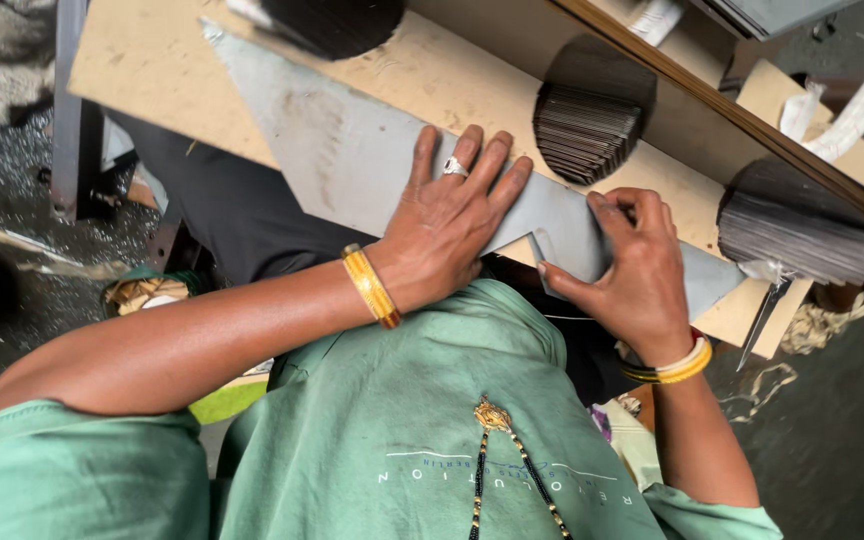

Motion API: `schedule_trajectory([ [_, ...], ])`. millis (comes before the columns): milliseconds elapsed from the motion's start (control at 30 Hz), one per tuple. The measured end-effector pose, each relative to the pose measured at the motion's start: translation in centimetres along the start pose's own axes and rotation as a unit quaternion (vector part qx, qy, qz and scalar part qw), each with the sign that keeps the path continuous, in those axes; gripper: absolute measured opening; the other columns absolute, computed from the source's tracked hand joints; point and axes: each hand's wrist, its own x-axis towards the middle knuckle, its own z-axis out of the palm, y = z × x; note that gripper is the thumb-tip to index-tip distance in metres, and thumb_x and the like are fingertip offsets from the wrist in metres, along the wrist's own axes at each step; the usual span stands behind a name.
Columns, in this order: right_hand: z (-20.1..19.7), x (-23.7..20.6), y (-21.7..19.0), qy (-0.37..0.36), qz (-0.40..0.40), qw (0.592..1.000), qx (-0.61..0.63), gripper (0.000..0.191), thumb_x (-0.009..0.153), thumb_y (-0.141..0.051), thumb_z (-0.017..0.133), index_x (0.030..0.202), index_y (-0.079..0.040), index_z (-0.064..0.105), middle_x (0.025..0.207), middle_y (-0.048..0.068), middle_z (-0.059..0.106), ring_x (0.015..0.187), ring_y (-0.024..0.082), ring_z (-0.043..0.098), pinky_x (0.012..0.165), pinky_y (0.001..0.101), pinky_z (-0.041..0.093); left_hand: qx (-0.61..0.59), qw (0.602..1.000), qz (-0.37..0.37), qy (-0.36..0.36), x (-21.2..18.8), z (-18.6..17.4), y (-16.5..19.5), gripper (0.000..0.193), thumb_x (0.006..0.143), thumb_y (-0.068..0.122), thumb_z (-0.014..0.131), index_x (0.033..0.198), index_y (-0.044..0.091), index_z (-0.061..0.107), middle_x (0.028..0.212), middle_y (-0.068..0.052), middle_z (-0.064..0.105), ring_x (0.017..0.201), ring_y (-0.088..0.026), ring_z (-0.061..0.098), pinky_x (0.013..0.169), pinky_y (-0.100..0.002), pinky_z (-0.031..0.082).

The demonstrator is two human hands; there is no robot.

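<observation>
We noted the long grey sheet-metal strip (352,150) lying flat across the tan wooden board (142,60). Left hand (447,225) pressed it down, fingers spread. Right hand (632,270) pinched its near edge, apparently at a small notch. Stacks of dark semicircular cut metal pieces (587,125) stood behind; most of the strip remained uncut.

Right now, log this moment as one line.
left hand: flat on grey metal sheet | right hand: gripping sheet's narrow end | sheet on wooden board | stacked discs behind
</observation>
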Motion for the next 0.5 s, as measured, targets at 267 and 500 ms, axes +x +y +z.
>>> schedule_trajectory([
  [267,0.0,-0.2,0.2,0.012,0.010,0.999,0.034,0.077,0.066,-0.025,0.093,0.129,0.004,0.057,0.127,0.023,0.051,0.122,0.040,0.053,0.104,0.0488,0.046,-0.136,0.988,-0.038,-0.062,0.5,-0.8,-0.4,0.102,0.051,0.039,0.088,0.135,-0.005,0.049,0.131,-0.022,0.045,0.132,-0.041,0.038,0.110,-0.064,0.019],
  [500,-0.1,-2.1,-0.8,0.070,0.017,0.996,0.044,0.090,0.067,-0.035,0.094,0.133,0.004,0.048,0.131,0.024,0.046,0.126,0.041,0.048,0.109,0.0484,0.043,-0.163,0.986,0.004,-0.018,0.4,-2.3,0.5,0.099,0.059,0.029,0.085,0.143,-0.004,0.043,0.130,-0.025,0.048,0.133,-0.044,0.042,0.118,-0.062,0.018],
])
